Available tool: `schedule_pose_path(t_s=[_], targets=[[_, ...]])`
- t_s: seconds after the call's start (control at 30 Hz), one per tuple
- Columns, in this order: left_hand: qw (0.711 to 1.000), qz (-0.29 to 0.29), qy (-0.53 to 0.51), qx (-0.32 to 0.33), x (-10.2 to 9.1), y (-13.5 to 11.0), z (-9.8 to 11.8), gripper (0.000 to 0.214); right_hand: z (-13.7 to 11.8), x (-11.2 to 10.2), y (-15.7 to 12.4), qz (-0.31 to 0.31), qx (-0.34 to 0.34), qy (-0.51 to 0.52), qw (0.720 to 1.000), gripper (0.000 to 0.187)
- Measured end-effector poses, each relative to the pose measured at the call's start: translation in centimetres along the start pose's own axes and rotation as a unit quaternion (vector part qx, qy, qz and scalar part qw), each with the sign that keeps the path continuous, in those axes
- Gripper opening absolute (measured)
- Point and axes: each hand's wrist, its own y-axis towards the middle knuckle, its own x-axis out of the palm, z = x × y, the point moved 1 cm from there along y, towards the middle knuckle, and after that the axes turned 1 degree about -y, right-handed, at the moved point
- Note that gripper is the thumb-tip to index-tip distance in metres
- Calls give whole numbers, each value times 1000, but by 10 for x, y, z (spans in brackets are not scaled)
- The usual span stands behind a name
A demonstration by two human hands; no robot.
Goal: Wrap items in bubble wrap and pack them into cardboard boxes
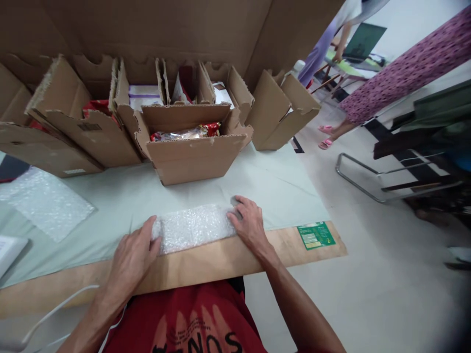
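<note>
A bubble-wrapped bundle lies across the near edge of the pale green table cover. My left hand cups its left end, thumb pressed against the wrap, fingers curled under. My right hand presses on its right end with fingers bent over the wrap. What is inside the wrap is hidden. Just beyond it stands an open cardboard box with shiny red and silver packets in it.
Several more open cardboard boxes line the back in front of a cardboard wall. A loose bubble-wrap sheet lies at left. A green label sits on the wooden table edge. People stand at the far right near a metal-framed bench.
</note>
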Motion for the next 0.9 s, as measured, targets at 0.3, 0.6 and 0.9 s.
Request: schedule_pose_path(t_s=[0.3,0.6,0.9], targets=[[982,168,42,77,-25,45,18,40,-37,-28,-71,-97,191,382,899,72],[950,138,-138,246,-4,35,53,38,-54,-9,-137,-204,209,416,861,34],[920,-78,-307,230,-10,-50,30,85,-82,-19,-86,-233,175,545,786,46]])
